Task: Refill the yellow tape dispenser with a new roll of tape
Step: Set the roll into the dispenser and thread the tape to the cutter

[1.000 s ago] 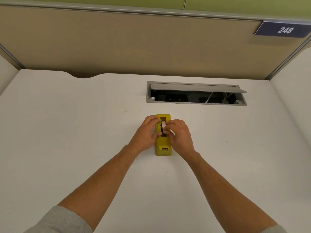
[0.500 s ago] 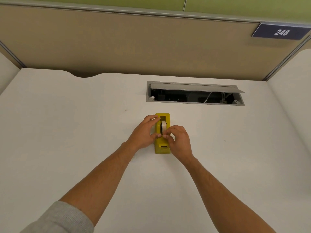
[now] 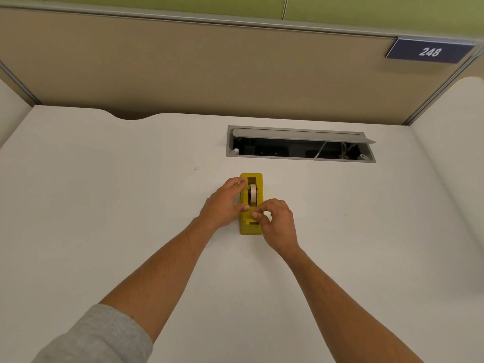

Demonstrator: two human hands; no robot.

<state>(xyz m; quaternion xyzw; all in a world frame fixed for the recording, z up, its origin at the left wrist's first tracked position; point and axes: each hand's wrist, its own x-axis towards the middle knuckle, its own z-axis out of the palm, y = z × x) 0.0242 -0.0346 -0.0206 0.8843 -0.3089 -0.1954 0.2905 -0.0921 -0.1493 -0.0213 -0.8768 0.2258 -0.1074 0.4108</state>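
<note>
The yellow tape dispenser (image 3: 251,226) lies on the white desk (image 3: 104,205), its long axis pointing away from me. A pale roll of tape (image 3: 252,193) sits upright in its slot. My left hand (image 3: 225,203) grips the dispenser's left side, thumb and fingers against the body. My right hand (image 3: 277,224) hovers at the near, cutter end, its thumb and forefinger pinched together over the dispenser, apparently on the loose tape end, which is too thin to make out.
An open cable tray (image 3: 301,145) with a raised grey lid is set into the desk just beyond the dispenser. A beige partition wall (image 3: 209,69) closes off the back, with a sign reading 248 (image 3: 429,51) at the top right.
My right hand has drawn back from the roll toward the dispenser's near end, fingers pinched. The roll now shows uncovered in the slot. My left hand stays on the dispenser's side.
</note>
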